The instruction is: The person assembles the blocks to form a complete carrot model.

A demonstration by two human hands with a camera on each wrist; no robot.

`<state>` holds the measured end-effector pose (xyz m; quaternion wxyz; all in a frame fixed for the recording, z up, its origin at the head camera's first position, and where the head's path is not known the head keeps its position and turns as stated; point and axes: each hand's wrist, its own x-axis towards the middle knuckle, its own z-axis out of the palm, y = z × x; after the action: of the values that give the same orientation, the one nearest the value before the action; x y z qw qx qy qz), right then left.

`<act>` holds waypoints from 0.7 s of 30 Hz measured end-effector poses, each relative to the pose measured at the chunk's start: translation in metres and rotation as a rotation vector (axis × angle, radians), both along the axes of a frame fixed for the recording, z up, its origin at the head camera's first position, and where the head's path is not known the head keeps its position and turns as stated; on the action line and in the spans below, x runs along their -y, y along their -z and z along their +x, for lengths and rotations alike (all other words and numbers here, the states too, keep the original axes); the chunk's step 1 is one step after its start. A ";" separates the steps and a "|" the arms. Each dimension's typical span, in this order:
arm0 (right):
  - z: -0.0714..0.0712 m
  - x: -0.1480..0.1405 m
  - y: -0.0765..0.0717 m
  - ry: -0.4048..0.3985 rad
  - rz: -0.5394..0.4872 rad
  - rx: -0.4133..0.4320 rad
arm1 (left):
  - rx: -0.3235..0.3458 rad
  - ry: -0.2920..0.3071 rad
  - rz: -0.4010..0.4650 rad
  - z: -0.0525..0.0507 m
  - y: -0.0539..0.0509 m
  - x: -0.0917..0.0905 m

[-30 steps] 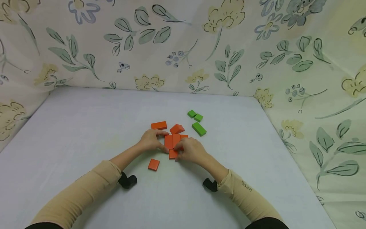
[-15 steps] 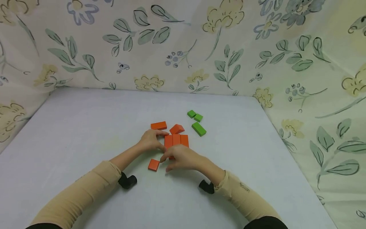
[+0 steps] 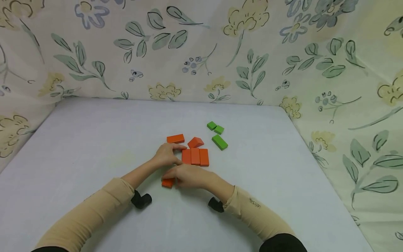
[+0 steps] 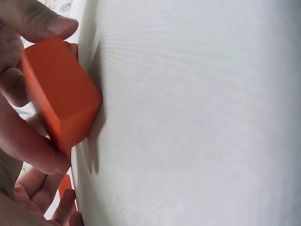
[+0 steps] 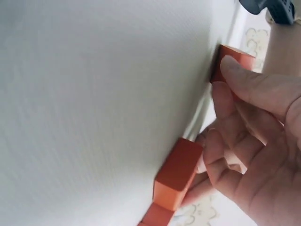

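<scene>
The right hand's [image 3: 190, 176] thumb and fingers are drawn close together, curled about the loose block [image 3: 167, 183]. Half a second ago they hung spread beside it; work seems to have turned to that piece. The left hand [image 3: 165, 154] has stayed put, thumb and finger pinching opposite ends of the leftmost of three orange blocks [image 3: 195, 156] set side by side. Just beyond lie a long block [image 3: 175, 138] and a wedge [image 3: 196, 142]; three green blocks [image 3: 219, 142] sit toward the table's [image 3: 110, 133] far edge. A flowered curtain [image 3: 195, 49] rises behind that edge and the right one.
</scene>
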<state>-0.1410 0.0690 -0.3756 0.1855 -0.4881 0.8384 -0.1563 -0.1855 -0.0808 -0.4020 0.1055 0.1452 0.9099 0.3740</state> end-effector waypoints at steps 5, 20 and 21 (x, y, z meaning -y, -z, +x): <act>0.002 -0.003 0.002 0.000 -0.041 -0.094 | -0.001 -0.008 0.000 0.001 0.000 -0.001; 0.009 -0.035 -0.003 0.089 -0.034 0.003 | 0.029 -0.009 -0.017 0.002 -0.001 0.000; 0.009 -0.038 -0.003 0.092 -0.044 0.005 | 0.031 -0.012 -0.015 0.002 -0.001 0.000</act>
<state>-0.1321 0.1070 -0.3726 0.1692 -0.4525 0.8559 -0.1845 -0.1838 -0.0808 -0.4014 0.1184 0.1333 0.9118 0.3699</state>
